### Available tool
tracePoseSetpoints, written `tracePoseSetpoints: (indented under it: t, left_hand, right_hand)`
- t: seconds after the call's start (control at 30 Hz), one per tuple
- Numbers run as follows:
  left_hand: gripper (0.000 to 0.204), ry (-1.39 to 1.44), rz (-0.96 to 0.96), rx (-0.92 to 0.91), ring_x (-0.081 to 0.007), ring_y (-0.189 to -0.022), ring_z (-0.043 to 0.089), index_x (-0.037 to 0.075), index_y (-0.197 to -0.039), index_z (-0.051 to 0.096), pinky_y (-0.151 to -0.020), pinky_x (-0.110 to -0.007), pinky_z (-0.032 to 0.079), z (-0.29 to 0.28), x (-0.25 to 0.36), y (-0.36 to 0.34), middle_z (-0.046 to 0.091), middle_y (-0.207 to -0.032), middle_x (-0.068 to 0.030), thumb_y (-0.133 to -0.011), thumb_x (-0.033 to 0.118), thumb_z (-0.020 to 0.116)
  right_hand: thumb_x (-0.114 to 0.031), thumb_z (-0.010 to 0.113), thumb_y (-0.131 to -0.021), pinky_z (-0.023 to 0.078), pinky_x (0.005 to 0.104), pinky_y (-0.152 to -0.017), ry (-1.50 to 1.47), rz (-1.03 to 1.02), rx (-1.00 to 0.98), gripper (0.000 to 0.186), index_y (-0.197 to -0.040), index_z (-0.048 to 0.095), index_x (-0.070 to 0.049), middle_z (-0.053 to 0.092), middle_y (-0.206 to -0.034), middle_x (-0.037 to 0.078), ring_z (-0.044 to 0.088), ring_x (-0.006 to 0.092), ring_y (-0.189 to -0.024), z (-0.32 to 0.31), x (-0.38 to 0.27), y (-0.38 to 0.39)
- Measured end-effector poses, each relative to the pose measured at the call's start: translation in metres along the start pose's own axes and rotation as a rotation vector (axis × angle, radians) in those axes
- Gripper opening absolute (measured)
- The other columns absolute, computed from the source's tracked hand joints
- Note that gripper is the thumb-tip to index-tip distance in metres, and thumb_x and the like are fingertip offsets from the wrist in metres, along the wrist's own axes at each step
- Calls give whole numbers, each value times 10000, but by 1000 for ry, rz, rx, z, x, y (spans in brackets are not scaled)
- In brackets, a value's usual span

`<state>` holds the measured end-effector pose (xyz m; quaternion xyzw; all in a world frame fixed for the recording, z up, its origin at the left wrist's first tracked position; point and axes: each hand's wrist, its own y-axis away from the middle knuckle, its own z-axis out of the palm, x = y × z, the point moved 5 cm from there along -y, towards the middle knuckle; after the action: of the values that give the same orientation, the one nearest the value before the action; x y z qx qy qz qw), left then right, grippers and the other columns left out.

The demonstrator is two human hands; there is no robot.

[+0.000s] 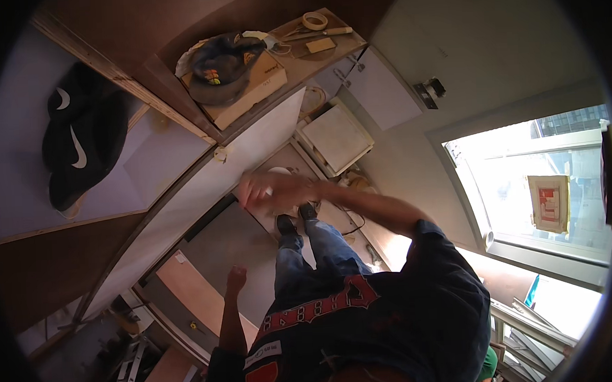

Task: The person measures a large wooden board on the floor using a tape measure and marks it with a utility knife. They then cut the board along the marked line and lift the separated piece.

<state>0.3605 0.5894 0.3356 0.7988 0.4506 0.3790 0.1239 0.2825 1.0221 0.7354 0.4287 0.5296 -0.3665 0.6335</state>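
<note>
1. Our right hand (261,191), blurred, fingers spread apart and clamped on nothing, reaches the long white panel edge (250,152).
2. That edge runs lengthwise just beyond our fingertips.
3. Our left hand (235,279) hangs loosely curled, empty, farther off.

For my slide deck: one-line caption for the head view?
Right hand reaches to the white cabinet panel; left hand hangs free.
</note>
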Motion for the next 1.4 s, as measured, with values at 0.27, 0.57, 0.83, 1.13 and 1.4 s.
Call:
tracePoseSetpoints:
  t: [0.27,0.57,0.83,1.13,1.4]
  left_hand:
    - [326,398,-304,17,-366,-894,633,-1,-1037,621,-819,-418,495,-8,63,61,650,-949,-217,-880,245,474]
    - [324,708,-575,27,-213,-776,657,2,-1119,598,-743,-328,509,41,140,95,666,-891,-148,-874,198,514]
    - [304,701,-577,137,-207,-790,659,4,-1121,596,-746,-326,515,6,193,47,667,-919,-143,-898,198,527]
    - [302,708,-528,186,-209,-805,657,-3,-1126,597,-757,-316,512,-13,211,16,666,-940,-139,-908,194,525]
    - [310,643,-576,99,-217,-814,660,4,-1129,597,-762,-328,512,7,202,27,666,-971,-149,-904,198,509]
  right_hand:
    - [-127,579,-822,485,405,-874,1011,449,1014,235,-1048,635,-100,654,-1033,125,622,289,-999,-436,136,23]
    - [-32,513,-801,413,504,-925,1413,407,686,460,-1236,558,-171,582,-1170,145,558,308,-1081,-531,118,-27]
    - [-98,645,-766,417,509,-908,1451,375,675,738,-1414,345,-286,572,-1171,165,562,328,-1099,-540,127,-71]
    - [-132,682,-733,474,477,-771,1711,329,561,415,-1137,589,-127,645,-987,160,619,325,-976,-557,125,-101]
    - [-135,658,-729,456,494,-804,1731,97,632,366,-1075,553,-78,610,-1017,136,627,325,-913,-554,128,-77]
